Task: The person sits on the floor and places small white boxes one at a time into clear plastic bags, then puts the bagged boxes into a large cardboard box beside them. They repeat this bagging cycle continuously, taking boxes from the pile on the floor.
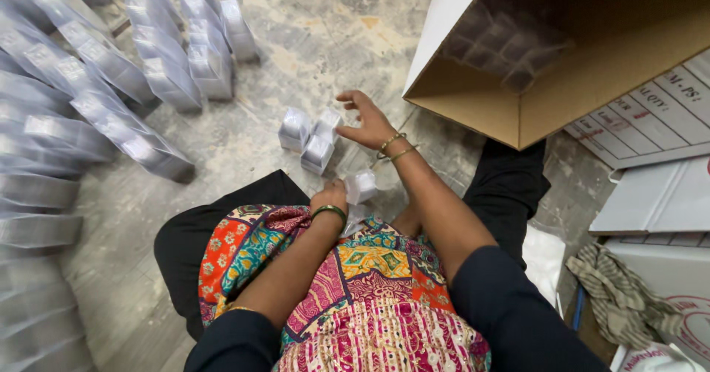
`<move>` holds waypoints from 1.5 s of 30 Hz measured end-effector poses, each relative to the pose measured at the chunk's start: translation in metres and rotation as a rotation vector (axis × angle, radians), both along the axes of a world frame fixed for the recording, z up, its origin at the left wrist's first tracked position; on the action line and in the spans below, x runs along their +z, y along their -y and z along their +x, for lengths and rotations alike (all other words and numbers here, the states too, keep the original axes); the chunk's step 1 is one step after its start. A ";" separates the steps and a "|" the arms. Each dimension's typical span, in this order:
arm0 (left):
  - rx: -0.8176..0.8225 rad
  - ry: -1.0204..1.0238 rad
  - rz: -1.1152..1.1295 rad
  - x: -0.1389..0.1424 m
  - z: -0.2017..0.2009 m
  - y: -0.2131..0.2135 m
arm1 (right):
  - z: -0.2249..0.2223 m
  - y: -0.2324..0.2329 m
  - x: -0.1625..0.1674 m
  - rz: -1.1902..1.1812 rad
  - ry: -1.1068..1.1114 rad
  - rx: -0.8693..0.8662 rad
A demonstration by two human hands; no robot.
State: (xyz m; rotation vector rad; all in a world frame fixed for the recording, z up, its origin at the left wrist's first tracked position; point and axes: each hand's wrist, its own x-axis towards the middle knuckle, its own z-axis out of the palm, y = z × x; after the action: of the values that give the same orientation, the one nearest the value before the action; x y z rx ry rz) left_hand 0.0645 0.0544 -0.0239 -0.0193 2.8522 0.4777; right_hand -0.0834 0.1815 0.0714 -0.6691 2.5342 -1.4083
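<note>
**Small clear boxes handled over a concrete floor**

Seated on the floor [333, 32], knees forward, bright patterned cloth [355, 298] across the lap. Left hand [330, 197] closed around a small clear plastic box [361, 186], held just above the lap near the middle of the scene; green bangle on that wrist. Right hand [370, 124] stretched farther out, fingers spread and half curled, holding nothing, hovering just right of a cluster of three small clear boxes [310, 137] resting on the floor. Whether the fingertips touch the nearest box of the cluster: cannot tell. Thin gold bangles on the right wrist.

Far left and left: long rows of stacked clear boxes [111, 83] laid on their sides, fanned across the floor, well apart from both hands. Far right: large open cardboard carton [592, 98] tipped on its side, opening toward the lap, more clear boxes dimly seen inside. Right edge: flattened white cartons [658, 202] with printed panels, and near right a crumpled striped cloth [614, 298] lying against them.
</note>
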 end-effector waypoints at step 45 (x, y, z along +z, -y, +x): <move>0.013 0.230 0.381 0.011 -0.020 0.023 | 0.117 -0.059 0.005 -0.133 0.259 -0.022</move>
State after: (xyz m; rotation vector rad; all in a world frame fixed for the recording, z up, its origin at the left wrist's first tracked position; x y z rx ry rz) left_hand 0.0441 0.0315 -0.0131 -0.0211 2.4969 0.9473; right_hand 0.0331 0.2401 0.0767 -0.4464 2.2717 -1.5692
